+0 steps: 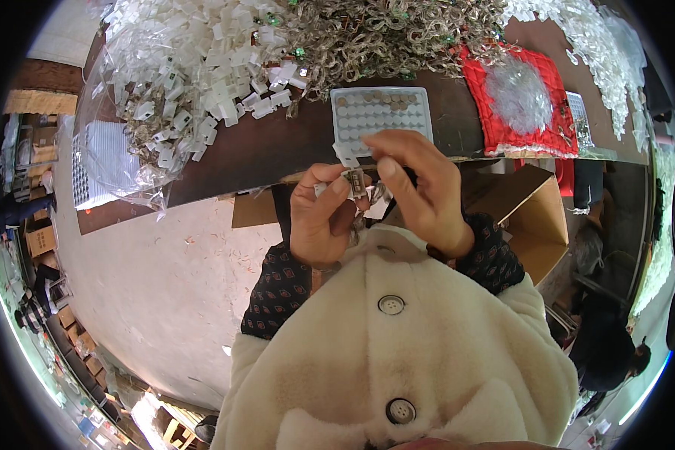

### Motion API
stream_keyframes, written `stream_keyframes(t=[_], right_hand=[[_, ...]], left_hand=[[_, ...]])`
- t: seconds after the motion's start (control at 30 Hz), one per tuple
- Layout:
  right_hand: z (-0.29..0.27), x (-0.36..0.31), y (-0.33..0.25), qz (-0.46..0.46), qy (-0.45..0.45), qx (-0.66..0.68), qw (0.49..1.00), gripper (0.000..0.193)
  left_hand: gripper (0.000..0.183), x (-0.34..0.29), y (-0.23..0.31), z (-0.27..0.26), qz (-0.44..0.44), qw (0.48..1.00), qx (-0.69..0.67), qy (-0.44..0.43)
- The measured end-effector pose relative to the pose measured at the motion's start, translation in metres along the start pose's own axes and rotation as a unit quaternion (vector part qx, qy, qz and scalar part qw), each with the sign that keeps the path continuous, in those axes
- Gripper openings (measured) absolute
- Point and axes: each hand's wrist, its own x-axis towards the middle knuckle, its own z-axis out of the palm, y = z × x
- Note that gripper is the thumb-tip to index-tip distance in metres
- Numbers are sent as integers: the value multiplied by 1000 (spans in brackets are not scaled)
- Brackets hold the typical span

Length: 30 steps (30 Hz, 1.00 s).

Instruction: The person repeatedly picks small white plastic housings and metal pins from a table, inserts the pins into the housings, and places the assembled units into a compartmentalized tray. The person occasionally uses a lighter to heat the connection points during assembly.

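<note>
Close in front of my chest, my left hand (321, 217) pinches a small battery box (355, 182) between thumb and fingers. Its inside faces up and shows metal parts. A white plastic flap (345, 155) stands out from its far end; whether it is joined to the box I cannot tell. Thin looped wire (378, 193) hangs by the box on the right. My right hand (427, 196) hovers just right of it, thumb and index finger apart, with nothing visible between them. Beyond the hands lies a white tray (341, 133) of round cells, some silvery and some darker.
White plastic cases (225, 64) are heaped at the far left, partly under a clear bag (105, 75). A tangle of wire light strings (382, 34) covers the table's far middle. Right of the tray is a red cloth (495, 124) with clear plastic pieces. An open cardboard box (536, 217) stands below the table edge.
</note>
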Motion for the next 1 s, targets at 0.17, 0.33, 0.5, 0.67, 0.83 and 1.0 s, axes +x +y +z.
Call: stream_keyframes(t=[0.17,0.33,0.5,0.67,0.83,1.0], right_hand=[[-1,11,4,314,-83,269,907,18],[12,-1,3,73,10,200,977,18],[10,1,14,-98,-56,125,986,24],[14,4,18,-150,-52,114,981,29],[16,0,18,-153,-4,134,979,23],[9,-10,23,-144,-3,166,975,28]], left_hand=[[12,1,-2,2,-46,998,-18,-38],[17,0,1,6,-60,997,-38,-28],[23,-4,-1,15,-45,998,31,9],[25,-6,0,14,-80,995,-35,53],[44,-6,-9,7,-112,993,-46,2],[36,-5,-22,4,-73,994,-78,-19]])
